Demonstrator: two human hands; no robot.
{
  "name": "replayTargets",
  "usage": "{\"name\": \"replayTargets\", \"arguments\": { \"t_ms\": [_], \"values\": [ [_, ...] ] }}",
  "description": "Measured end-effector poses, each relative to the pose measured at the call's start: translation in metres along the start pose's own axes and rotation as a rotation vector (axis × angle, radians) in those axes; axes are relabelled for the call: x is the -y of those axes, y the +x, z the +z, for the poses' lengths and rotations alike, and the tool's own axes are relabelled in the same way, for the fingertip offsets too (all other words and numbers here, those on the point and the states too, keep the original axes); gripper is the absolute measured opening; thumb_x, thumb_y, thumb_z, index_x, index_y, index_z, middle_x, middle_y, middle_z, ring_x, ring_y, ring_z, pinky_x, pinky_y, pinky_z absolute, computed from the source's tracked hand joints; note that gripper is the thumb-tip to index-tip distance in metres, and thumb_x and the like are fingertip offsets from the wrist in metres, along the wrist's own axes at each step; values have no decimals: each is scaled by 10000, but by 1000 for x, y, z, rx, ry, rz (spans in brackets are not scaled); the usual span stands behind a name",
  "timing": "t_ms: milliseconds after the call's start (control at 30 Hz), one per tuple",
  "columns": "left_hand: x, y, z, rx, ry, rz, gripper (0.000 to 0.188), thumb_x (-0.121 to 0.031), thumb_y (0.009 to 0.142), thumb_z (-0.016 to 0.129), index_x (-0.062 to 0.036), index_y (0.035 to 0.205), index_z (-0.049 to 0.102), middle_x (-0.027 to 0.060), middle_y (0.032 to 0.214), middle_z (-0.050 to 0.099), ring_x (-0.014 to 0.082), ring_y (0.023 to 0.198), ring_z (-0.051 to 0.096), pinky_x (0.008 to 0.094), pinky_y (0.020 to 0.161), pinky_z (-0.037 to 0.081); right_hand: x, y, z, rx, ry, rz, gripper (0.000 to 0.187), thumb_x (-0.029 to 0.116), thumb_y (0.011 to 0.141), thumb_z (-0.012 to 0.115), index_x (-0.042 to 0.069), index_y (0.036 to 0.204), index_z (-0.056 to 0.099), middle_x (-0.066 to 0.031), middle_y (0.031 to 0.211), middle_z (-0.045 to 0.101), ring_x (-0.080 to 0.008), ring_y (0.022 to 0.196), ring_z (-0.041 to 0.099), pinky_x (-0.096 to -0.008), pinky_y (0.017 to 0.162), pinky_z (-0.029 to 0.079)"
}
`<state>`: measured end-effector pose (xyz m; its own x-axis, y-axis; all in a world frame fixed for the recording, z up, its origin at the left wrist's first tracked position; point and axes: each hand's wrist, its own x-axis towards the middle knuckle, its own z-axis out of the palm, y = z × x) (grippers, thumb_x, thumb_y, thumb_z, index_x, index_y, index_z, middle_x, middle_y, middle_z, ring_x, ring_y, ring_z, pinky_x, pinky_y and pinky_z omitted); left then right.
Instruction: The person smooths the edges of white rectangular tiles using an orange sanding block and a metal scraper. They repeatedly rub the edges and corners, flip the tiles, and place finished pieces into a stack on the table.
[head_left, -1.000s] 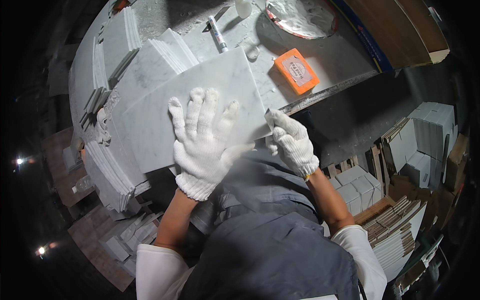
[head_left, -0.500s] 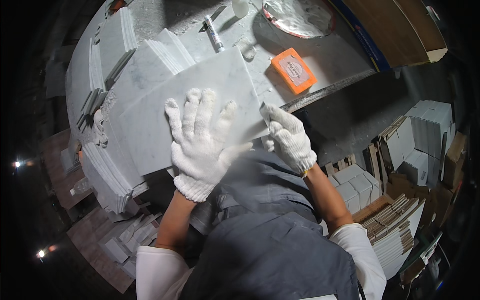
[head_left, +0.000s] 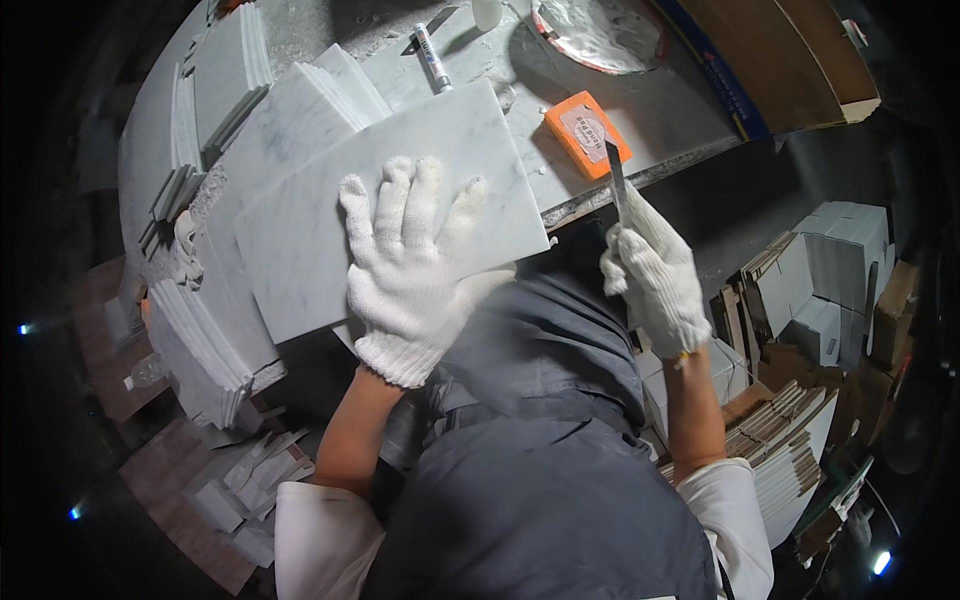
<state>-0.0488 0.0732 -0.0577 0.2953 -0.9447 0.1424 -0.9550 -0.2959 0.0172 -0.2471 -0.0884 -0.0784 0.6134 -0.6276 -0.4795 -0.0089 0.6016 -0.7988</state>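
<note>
My left hand, in a white knit glove, lies flat with spread fingers on a pale grey-veined marble tile. The tile rests on other tiles and overhangs the bench's near edge. To the right of it, my gloved right hand is closed around a narrow flat metal blade, which points up and away, apart from the tile. Its handle end is hidden in the glove. Beyond the blade tip sits an orange hand pad, and a white marker pen lies past the tile's far edge.
Stacks of marble tiles stand along the bench's left side. A round tub of white paste and an open cardboard box are at the far right. White cartons and bundled flat cardboard stand below to the right.
My right hand has moved right, away from the tile's edge, and the blade now shows clearly. My left hand stays flat on the tile, which has turned slightly.
</note>
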Motion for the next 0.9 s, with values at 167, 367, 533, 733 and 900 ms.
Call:
{"name": "replayTargets", "arguments": {
  "t_ms": [167, 367, 533, 733, 900],
  "values": [
    [-6, 1, 1, 85, 55, -42, 1029, -593, 685, 838, -230, 1561, 440, 166, 1623, 348, 393, 1532, 250, 674, 1245, 136, 28, -41, 17, -167, -481, 24, 307, 182, 1002, 673, -32, 1218, 632, -40, 816, 626, -87, 620, 585, -233, 536, 486],
    [-1, 3, -5, 90, 24, -6, 885, -561, 769, 796, -225, 1524, 479, 173, 1565, 399, 408, 1499, 293, 726, 1210, 154, 17, -53, 48, -93, -1063, -165, 296, 194, 1052, 583, 41, 1304, 544, -87, 814, 662, -192, 670, 638, -332, 619, 523],
    [-1, 2, -6, 81, -7, -6, 869, -527, 779, 808, -208, 1521, 485, 179, 1562, 402, 403, 1489, 316, 730, 1202, 176, 13, -48, 61, -46, -1184, -251, 347, 223, 1040, 584, 82, 1346, 500, -191, 1005, 732, -413, 894, 722, -476, 787, 565],
    [-1, 4, -6, 115, -1, -30, 841, -533, 793, 801, -244, 1522, 497, 160, 1577, 398, 395, 1491, 317, 722, 1204, 187, 13, -46, 66, -32, -1273, -232, 396, 196, 1022, 596, 100, 1391, 490, -208, 931, 726, -413, 841, 723, -483, 745, 569],
    [-2, 4, -7, 104, 0, -28, 833, -531, 801, 795, -247, 1524, 496, 159, 1576, 403, 397, 1494, 316, 724, 1201, 190, 9, -47, 67, -44, -1285, -330, 381, 156, 1038, 598, 49, 1403, 567, -97, 761, 684, -187, 640, 708, -321, 666, 563]
  ]
}}
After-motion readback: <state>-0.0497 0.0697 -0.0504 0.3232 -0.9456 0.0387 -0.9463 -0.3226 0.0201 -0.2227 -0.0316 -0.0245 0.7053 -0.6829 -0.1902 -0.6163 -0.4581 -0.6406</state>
